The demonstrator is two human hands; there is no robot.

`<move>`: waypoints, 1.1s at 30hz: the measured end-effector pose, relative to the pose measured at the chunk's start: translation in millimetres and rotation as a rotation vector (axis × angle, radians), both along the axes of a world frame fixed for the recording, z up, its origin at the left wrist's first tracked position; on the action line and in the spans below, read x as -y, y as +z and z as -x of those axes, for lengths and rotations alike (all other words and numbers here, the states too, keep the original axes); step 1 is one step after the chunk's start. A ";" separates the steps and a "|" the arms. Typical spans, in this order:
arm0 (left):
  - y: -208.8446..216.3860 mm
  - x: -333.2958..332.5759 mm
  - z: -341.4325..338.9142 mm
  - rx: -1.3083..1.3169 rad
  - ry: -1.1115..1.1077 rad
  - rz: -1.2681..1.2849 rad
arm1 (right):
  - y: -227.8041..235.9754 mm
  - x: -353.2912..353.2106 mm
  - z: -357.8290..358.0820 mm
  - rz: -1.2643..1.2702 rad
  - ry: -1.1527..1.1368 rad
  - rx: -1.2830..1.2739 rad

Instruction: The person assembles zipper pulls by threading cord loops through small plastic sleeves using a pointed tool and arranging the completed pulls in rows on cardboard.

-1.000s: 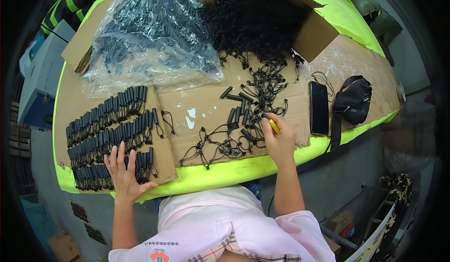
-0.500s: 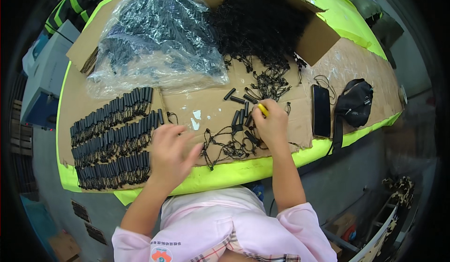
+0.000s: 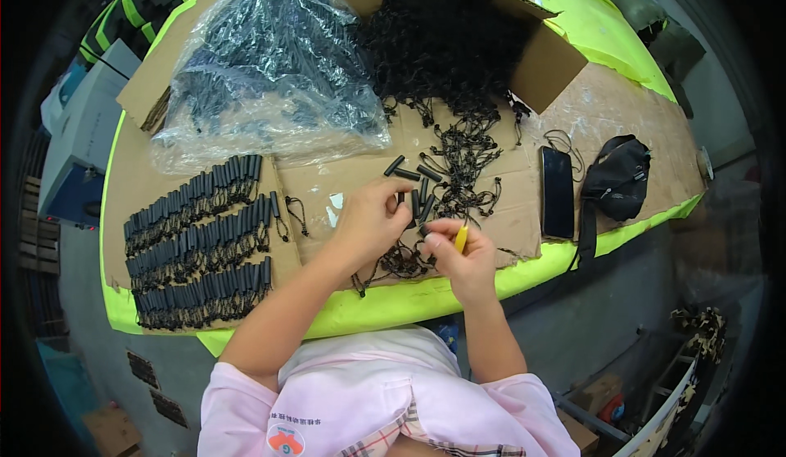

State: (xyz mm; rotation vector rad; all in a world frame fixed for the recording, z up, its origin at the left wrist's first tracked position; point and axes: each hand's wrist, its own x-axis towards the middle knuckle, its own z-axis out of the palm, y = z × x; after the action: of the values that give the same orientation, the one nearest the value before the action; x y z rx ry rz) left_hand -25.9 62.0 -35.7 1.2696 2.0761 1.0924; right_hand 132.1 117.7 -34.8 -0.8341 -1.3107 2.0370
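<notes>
My left hand (image 3: 372, 218) is closed at the small pile in the middle of the table, its fingertips pinched at a short black tube (image 3: 401, 198). My right hand (image 3: 468, 265), just to the right and nearer me, grips a slim yellow-handled tool (image 3: 461, 239). Its thumb and forefinger also meet at a small dark piece (image 3: 424, 229), too hidden to make out. Several loose black tubes (image 3: 428, 207) lie between and beyond the hands. Knotted black cord loops (image 3: 401, 261) lie partly under my wrists.
Rows of black tubes with cord loops (image 3: 201, 240) cover the left side. Behind stand a clear plastic bag of dark pieces (image 3: 270, 64) and a cardboard box (image 3: 553, 68) spilling black cords (image 3: 467, 150). To the right lie a phone (image 3: 557, 193) and a black pouch (image 3: 618, 180).
My left hand has moved right from beside the rows to the loose tubes and closed there. My right hand has drawn back toward me, still holding the yellow-handled tool.
</notes>
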 end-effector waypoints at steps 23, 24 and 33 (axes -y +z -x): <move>12.9 64.2 -36.3 0.953 0.191 -0.542 | 2.5 42.8 12.1 -0.449 0.204 0.136; 14.1 63.6 -38.9 0.927 0.196 -0.565 | 1.1 46.0 15.5 -0.486 0.155 0.101; 9.5 64.2 -31.6 1.178 0.369 -0.505 | 0.7 49.1 26.5 -1.066 -0.093 0.178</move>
State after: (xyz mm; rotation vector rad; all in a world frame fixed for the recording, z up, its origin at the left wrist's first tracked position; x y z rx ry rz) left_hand 5.8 -2.2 -26.2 0.1796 1.1330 1.9609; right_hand 105.7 68.6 -34.1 -0.5288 -2.0712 0.9250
